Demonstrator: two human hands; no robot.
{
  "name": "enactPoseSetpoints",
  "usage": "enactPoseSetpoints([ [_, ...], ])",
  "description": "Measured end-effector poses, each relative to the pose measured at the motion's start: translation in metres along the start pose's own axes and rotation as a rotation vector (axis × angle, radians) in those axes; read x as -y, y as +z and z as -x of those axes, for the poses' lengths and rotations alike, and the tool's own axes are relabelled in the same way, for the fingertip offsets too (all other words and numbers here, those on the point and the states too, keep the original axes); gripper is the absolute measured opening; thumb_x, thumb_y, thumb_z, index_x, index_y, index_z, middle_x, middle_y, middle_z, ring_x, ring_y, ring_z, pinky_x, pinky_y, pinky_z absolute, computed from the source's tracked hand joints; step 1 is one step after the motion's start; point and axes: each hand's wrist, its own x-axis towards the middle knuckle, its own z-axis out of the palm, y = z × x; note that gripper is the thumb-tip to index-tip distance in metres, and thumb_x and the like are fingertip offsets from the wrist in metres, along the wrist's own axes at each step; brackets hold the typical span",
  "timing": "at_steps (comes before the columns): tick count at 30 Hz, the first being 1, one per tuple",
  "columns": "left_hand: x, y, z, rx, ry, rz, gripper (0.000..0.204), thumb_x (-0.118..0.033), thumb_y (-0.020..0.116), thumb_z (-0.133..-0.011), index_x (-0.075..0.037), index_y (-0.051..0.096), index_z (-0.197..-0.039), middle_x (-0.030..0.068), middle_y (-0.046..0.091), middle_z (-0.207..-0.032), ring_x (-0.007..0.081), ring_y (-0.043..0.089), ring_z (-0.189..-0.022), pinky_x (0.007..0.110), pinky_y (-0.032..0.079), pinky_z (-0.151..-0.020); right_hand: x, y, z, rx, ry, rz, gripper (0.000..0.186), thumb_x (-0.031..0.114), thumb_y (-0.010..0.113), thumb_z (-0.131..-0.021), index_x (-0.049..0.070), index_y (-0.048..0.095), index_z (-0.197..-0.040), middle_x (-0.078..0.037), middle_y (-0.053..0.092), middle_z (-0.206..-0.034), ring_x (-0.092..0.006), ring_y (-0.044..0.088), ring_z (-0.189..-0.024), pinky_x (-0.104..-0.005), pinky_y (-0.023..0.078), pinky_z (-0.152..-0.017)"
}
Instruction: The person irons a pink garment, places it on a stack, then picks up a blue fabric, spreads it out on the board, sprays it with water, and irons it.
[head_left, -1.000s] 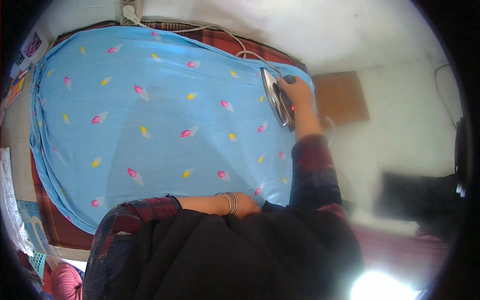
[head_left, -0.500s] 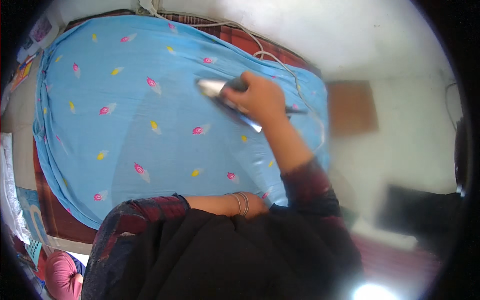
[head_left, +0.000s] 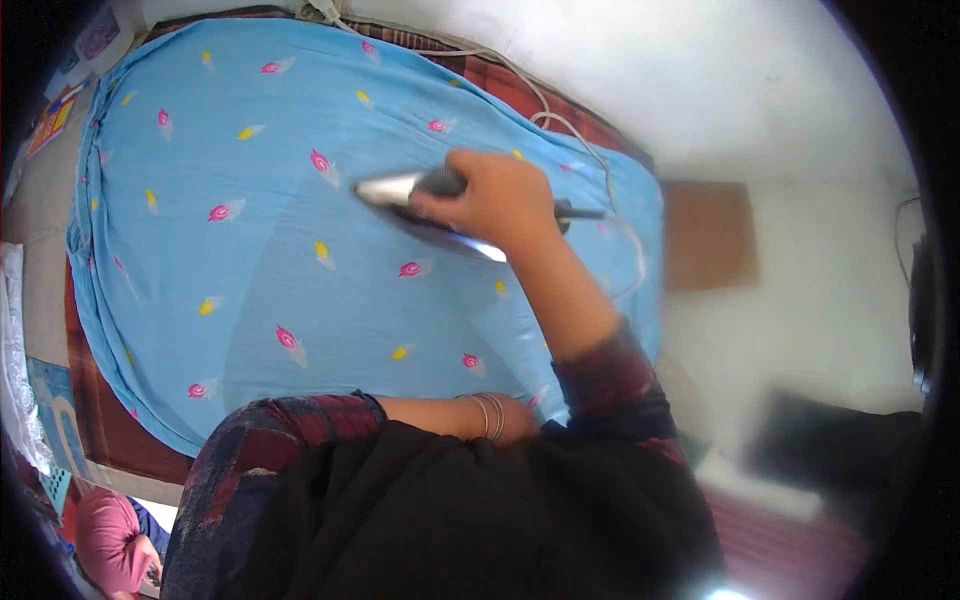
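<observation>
My right hand (head_left: 500,200) is wrapped round the dark handle of a clothes iron (head_left: 385,188). The iron's pale pointed front faces left, and its base rests against a light blue cloth (head_left: 300,200) printed with pink and yellow motifs. Slight motion blur smears the iron and hand. Across the near edge of the cloth lies my left forearm, with thin bangles at the wrist. My left hand (head_left: 516,420) is close to my body on the cloth's near right part; its fingers are hidden, so whether they grip anything is unclear.
A pale cord (head_left: 605,180) runs from the iron along the far edge to a plug (head_left: 325,10) at the wall. Beneath the blue cloth shows a dark red plaid cover (head_left: 130,420). Someone in a pink top (head_left: 108,540) is at the lower left. A brown panel (head_left: 710,235) stands right.
My right hand has slid the iron to the left over the blue cloth. The whole view has shifted slightly. My left hand stays in about the same place.
</observation>
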Motion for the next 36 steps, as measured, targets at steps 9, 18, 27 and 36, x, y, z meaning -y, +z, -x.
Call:
enactPoseSetpoints([
  [9,0.005,0.0,-0.009,0.141,-0.027,0.014,0.057,-0.006,0.069,-0.067,-0.008,0.055,-0.122,0.0128,0.059,-0.118,0.0329,0.056,-0.112,0.042,0.046,-0.093,-0.036,-0.009,-0.058,-0.262,0.126,-0.038,0.049,0.052,0.068,-0.07,0.01,0.069,-0.095,-0.012,0.069,-0.088,-0.0315,0.065,-0.083,-0.0436,0.051,-0.073],
  [18,0.018,0.014,-0.007,-0.165,0.147,-0.03,0.034,-0.016,0.059,-0.079,-0.009,0.062,-0.112,0.0158,0.065,-0.106,0.0352,0.062,-0.103,0.045,0.05,-0.086,0.064,0.022,0.047,0.025,-0.072,-0.254,0.045,0.054,0.067,-0.074,0.011,0.067,-0.087,-0.015,0.067,-0.08,-0.034,0.065,-0.077,-0.0445,0.05,-0.068],
  [27,0.015,0.012,-0.004,-0.102,0.069,0.074,0.035,-0.02,0.061,-0.079,-0.008,0.062,-0.111,0.0145,0.065,-0.107,0.0345,0.061,-0.104,0.044,0.048,-0.088,-0.022,-0.003,-0.06,-0.33,0.277,-0.051,0.047,0.05,0.067,-0.075,0.011,0.067,-0.101,-0.013,0.069,-0.098,-0.0306,0.064,-0.094,-0.042,0.051,-0.078],
  [36,-0.008,-0.023,0.014,0.032,0.032,0.074,0.036,-0.017,0.056,-0.082,-0.009,0.057,-0.117,0.0115,0.058,-0.12,0.0343,0.058,-0.106,0.04,0.046,-0.092,-0.068,-0.004,-0.05,-0.133,0.321,-0.211,0.054,0.053,0.068,-0.073,0.008,0.067,-0.103,-0.016,0.068,-0.1,-0.0312,0.065,-0.095,-0.04,0.05,-0.081],
])
